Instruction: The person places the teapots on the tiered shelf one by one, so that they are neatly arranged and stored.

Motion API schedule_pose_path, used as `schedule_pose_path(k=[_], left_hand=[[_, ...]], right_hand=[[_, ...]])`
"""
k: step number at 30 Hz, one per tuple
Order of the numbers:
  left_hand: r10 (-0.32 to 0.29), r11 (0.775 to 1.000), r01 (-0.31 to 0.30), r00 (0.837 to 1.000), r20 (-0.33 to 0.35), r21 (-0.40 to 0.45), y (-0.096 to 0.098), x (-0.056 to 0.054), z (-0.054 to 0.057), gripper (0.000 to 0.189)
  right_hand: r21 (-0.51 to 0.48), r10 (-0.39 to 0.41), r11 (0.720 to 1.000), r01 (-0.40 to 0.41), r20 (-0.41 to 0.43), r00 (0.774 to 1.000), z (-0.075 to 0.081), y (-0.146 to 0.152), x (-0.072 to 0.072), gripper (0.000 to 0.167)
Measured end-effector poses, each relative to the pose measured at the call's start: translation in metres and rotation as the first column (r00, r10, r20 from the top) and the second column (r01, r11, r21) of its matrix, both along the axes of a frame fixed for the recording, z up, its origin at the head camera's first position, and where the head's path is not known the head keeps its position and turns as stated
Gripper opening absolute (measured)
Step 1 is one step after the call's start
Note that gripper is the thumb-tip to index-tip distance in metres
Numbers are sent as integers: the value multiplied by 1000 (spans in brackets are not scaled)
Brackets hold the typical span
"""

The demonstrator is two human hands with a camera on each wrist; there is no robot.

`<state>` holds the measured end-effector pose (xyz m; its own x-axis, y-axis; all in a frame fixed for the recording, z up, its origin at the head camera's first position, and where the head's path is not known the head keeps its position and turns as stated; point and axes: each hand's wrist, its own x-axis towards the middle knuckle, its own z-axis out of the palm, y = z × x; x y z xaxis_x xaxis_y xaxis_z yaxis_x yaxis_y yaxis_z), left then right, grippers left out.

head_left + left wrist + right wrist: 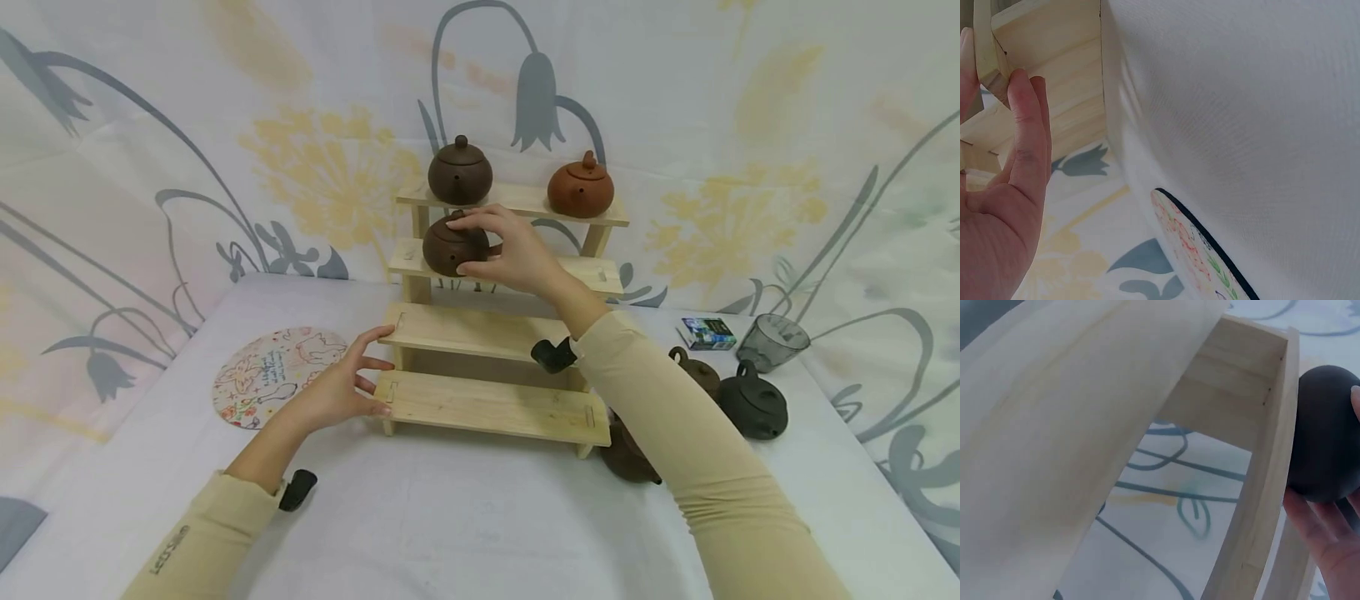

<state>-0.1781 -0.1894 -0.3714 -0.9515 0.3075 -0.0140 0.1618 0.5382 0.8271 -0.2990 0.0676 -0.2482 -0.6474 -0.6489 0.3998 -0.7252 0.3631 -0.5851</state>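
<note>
A wooden step shelf (487,408) with several tiers stands at the middle of the table. My left hand (341,392) holds its left end, thumb by the lowest board and fingers at the board above; the left wrist view shows the fingers (1025,137) against a board's end. My right hand (517,250) grips a dark brown teapot (442,247) at the second tier from the top, fingers over the lid and thumb low on the body. In the right wrist view the teapot (1325,437) is close against a board's edge. Whether its base bears on the board is unclear.
On the top tier stand a dark brown teapot (460,179) and a reddish-brown teapot (581,193). Right of the shelf are a black teapot (753,407), two brown teapots partly hidden by my sleeve, a small box (707,333) and a glass (772,342). A round patterned mat (255,375) lies left.
</note>
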Motion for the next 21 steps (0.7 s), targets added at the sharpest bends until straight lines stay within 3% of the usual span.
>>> schedule_pose_path(k=[4, 8, 21], left_hand=[[-7, 1000, 7, 1000, -7, 12, 0, 0, 0, 105], [-11, 1000, 11, 1000, -7, 15, 1, 0, 1, 105], [6, 1000, -6, 999, 34, -11, 2, 0, 4, 106]], right_hand=[[-20, -36, 999, 36, 13, 999, -1, 1, 1, 53], [-108, -54, 993, 56, 23, 998, 0, 13, 9, 53], [-305, -48, 952, 30, -52, 998, -3, 77, 51, 49]])
